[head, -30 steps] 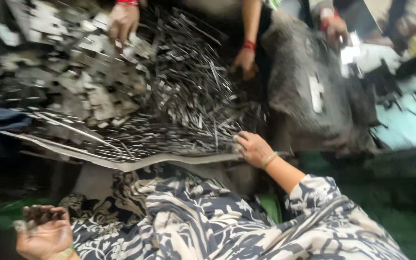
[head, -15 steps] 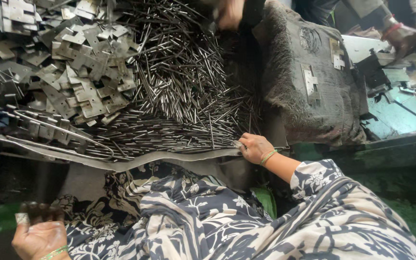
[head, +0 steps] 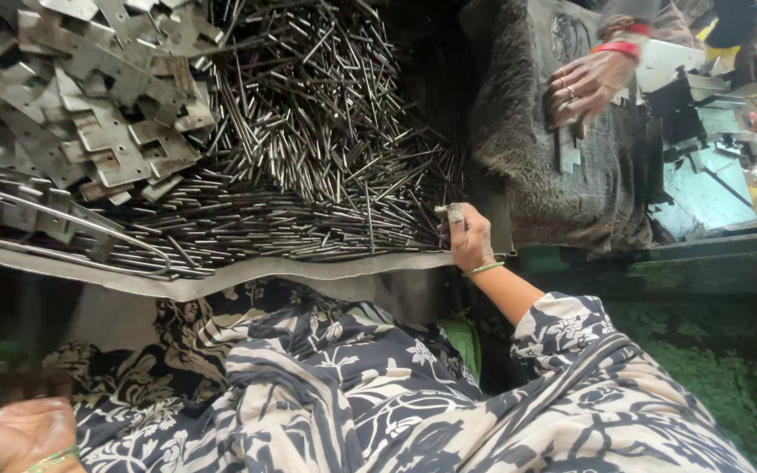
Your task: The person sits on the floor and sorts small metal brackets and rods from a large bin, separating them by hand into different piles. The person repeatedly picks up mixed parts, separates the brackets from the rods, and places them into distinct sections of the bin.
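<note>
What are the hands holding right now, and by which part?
The right hand pinches something small at the near edge of the pile of thin metal pins; what it is cannot be told. The left hand, low by the patterned cloth, shows no held thing.

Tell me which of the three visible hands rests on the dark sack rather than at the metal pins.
The co-worker's hand at top right, with rings and a red bangle. The right hand touches the pins; the left hand hangs low, apart.

Right hand (head: 469, 238) rests among metal pins (head: 326, 175); left hand (head: 15, 431) open.
</note>
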